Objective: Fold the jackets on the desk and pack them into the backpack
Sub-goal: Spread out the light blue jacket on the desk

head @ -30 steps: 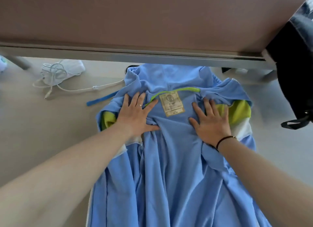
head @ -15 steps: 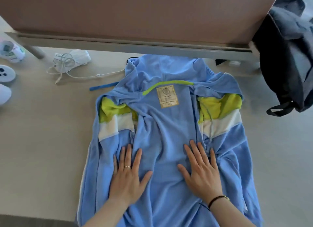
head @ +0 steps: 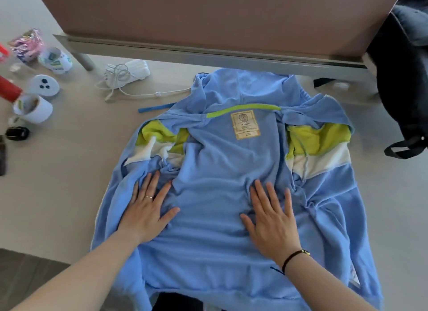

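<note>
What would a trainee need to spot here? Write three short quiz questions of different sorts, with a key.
1. True or false: both hands lie flat on the blue jacket.
2. Which wrist carries the dark band? A left, B right.
3. Fill in: the backpack stands at the desk's ____ edge.

Key:
1. True; the left hand and right hand press it with straight fingers.
2. B.
3. Right.
</note>
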`<state>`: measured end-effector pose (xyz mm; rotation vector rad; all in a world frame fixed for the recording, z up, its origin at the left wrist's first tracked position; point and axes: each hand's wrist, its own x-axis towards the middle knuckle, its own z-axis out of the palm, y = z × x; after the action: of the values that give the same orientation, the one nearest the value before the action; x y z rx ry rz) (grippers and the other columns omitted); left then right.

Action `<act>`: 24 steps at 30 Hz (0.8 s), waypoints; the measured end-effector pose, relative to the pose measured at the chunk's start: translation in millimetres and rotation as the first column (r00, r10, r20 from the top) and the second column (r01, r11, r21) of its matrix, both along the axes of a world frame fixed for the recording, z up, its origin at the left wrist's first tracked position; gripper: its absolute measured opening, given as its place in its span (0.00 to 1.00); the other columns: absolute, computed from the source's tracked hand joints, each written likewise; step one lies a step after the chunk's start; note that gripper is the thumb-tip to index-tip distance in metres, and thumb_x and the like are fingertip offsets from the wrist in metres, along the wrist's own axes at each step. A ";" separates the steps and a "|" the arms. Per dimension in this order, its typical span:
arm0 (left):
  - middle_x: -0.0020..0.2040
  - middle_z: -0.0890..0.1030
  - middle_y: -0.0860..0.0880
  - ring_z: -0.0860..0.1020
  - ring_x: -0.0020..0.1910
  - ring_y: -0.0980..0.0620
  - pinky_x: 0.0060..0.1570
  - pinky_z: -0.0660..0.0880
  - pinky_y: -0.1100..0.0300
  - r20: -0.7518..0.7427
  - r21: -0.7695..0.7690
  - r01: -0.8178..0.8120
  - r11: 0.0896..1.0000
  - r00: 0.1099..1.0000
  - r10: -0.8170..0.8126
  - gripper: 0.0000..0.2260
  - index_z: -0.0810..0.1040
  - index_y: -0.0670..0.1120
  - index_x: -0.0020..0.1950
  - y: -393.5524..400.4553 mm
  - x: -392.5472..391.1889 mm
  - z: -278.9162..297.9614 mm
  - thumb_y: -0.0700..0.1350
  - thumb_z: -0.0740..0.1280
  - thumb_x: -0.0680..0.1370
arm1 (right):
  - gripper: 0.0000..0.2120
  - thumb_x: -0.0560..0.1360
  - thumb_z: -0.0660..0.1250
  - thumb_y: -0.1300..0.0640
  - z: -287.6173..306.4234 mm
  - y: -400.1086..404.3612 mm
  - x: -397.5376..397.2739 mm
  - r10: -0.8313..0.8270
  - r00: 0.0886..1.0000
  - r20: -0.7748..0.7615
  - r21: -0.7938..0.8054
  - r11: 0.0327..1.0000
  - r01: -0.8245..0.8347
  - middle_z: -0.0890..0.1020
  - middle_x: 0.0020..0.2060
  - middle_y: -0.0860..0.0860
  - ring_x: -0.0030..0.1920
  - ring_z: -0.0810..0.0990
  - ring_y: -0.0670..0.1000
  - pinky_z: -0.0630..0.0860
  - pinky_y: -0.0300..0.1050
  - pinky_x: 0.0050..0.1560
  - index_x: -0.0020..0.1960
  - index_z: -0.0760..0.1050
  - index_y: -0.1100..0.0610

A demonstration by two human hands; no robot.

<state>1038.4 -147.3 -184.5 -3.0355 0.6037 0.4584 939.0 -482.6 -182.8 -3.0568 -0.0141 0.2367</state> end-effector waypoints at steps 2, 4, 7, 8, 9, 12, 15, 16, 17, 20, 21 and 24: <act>0.82 0.52 0.43 0.49 0.81 0.44 0.77 0.34 0.53 0.001 -0.003 0.004 1.000 1.000 -0.004 0.36 0.63 0.49 0.79 9.7 5.0 0.6 0.70 0.45 0.80 | 0.39 0.80 0.50 0.33 -5.5 32.5 4.0 -0.048 0.998 -0.031 0.045 0.998 0.050 0.54 0.81 0.54 0.80 0.54 0.57 0.49 0.67 0.77 0.81 0.55 0.59; 0.82 0.52 0.43 0.50 0.81 0.44 0.77 0.35 0.52 0.009 -0.013 0.011 1.000 1.000 -0.011 0.36 0.63 0.49 0.79 21.3 10.2 -0.5 0.70 0.45 0.80 | 0.41 0.80 0.48 0.31 -10.8 56.0 8.5 -0.137 0.988 -0.071 0.079 0.987 0.142 0.52 0.81 0.53 0.81 0.51 0.56 0.46 0.66 0.77 0.81 0.51 0.58; 0.82 0.51 0.44 0.49 0.81 0.44 0.78 0.38 0.50 0.037 -0.030 0.038 0.999 0.999 -0.036 0.35 0.62 0.50 0.80 40.3 21.8 -2.8 0.70 0.45 0.80 | 0.41 0.79 0.47 0.28 -13.8 71.7 20.4 -0.173 0.983 -0.068 0.081 0.981 0.178 0.51 0.82 0.51 0.81 0.48 0.54 0.43 0.65 0.78 0.82 0.50 0.54; 0.83 0.50 0.44 0.48 0.81 0.45 0.78 0.39 0.49 0.042 -0.039 0.049 0.998 0.998 -0.047 0.35 0.61 0.51 0.80 46.4 27.4 -3.2 0.70 0.45 0.80 | 0.41 0.79 0.46 0.28 -13.7 73.5 23.5 -0.173 0.983 -0.062 0.076 0.981 0.178 0.51 0.82 0.50 0.81 0.47 0.54 0.43 0.65 0.78 0.82 0.50 0.53; 0.83 0.49 0.45 0.46 0.81 0.45 0.78 0.39 0.48 0.049 -0.045 0.060 0.997 0.997 -0.058 0.35 0.59 0.52 0.81 52.0 33.0 -4.2 0.70 0.45 0.80 | 0.41 0.78 0.46 0.28 -14.0 74.2 25.3 -0.179 0.982 -0.053 0.071 0.981 0.183 0.51 0.82 0.49 0.81 0.47 0.53 0.43 0.65 0.78 0.82 0.50 0.52; 0.83 0.43 0.47 0.41 0.81 0.48 0.78 0.39 0.46 0.058 -0.056 0.095 0.994 0.994 -0.092 0.34 0.52 0.55 0.82 65.3 50.1 -6.2 0.71 0.43 0.79 | 0.40 0.78 0.45 0.28 -13.5 76.0 26.1 -0.198 0.979 -0.056 0.037 0.979 0.200 0.50 0.82 0.48 0.81 0.46 0.52 0.44 0.64 0.78 0.82 0.49 0.51; 0.82 0.40 0.48 0.36 0.80 0.50 0.78 0.41 0.45 0.012 -0.090 0.111 0.990 0.994 -0.110 0.34 0.47 0.57 0.82 72.3 59.8 -4.0 0.71 0.41 0.79 | 0.40 0.78 0.43 0.29 -10.4 85.4 28.0 -0.257 0.962 -0.093 0.032 0.965 0.261 0.47 0.82 0.48 0.81 0.44 0.51 0.44 0.64 0.78 0.82 0.47 0.51; 0.82 0.39 0.49 0.34 0.80 0.51 0.78 0.42 0.44 -0.018 -0.129 0.109 0.986 0.994 -0.112 0.34 0.46 0.57 0.82 73.6 60.1 -1.6 0.71 0.42 0.79 | 0.40 0.78 0.43 0.29 -8.0 93.3 30.4 -0.293 0.950 -0.107 0.041 0.953 0.299 0.47 0.82 0.49 0.81 0.44 0.52 0.44 0.65 0.78 0.82 0.47 0.51; 0.82 0.38 0.50 0.34 0.80 0.52 0.79 0.44 0.45 -0.057 -0.195 0.099 0.976 0.992 -0.112 0.34 0.47 0.58 0.82 75.2 58.3 2.1 0.70 0.43 0.79 | 0.40 0.78 0.43 0.30 -4.3 103.9 33.2 -0.325 0.939 -0.116 0.052 0.942 0.332 0.48 0.82 0.50 0.81 0.44 0.53 0.45 0.65 0.78 0.82 0.47 0.52; 0.83 0.44 0.52 0.38 0.81 0.53 0.78 0.47 0.53 -0.087 -0.450 -0.010 0.893 0.996 -0.032 0.31 0.55 0.58 0.81 85.8 39.8 26.7 0.67 0.52 0.80 | 0.39 0.78 0.44 0.32 13.5 153.9 43.3 -0.320 0.941 -0.113 0.122 0.935 0.333 0.47 0.82 0.51 0.81 0.45 0.54 0.44 0.65 0.78 0.82 0.49 0.53; 0.83 0.49 0.52 0.42 0.81 0.52 0.77 0.49 0.54 -0.046 -0.511 -0.054 0.858 0.998 0.035 0.29 0.59 0.56 0.80 92.3 32.2 35.7 0.65 0.55 0.80 | 0.39 0.78 0.43 0.32 21.2 176.0 47.6 -0.290 0.950 -0.113 0.169 0.937 0.306 0.45 0.82 0.50 0.81 0.43 0.54 0.43 0.64 0.78 0.82 0.48 0.52; 0.81 0.56 0.49 0.50 0.81 0.51 0.76 0.53 0.55 -0.047 -0.601 -0.261 0.755 0.955 0.292 0.25 0.63 0.52 0.78 119.7 16.1 50.2 0.56 0.61 0.81 | 0.36 0.79 0.43 0.32 43.2 247.7 59.4 -0.134 0.986 -0.100 0.295 0.943 0.158 0.38 0.81 0.45 0.80 0.35 0.50 0.36 0.59 0.78 0.82 0.40 0.48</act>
<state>1054.5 -27.7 -134.3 -3.7690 0.3351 0.2108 998.4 -234.9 -139.5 -2.7261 0.1653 0.3128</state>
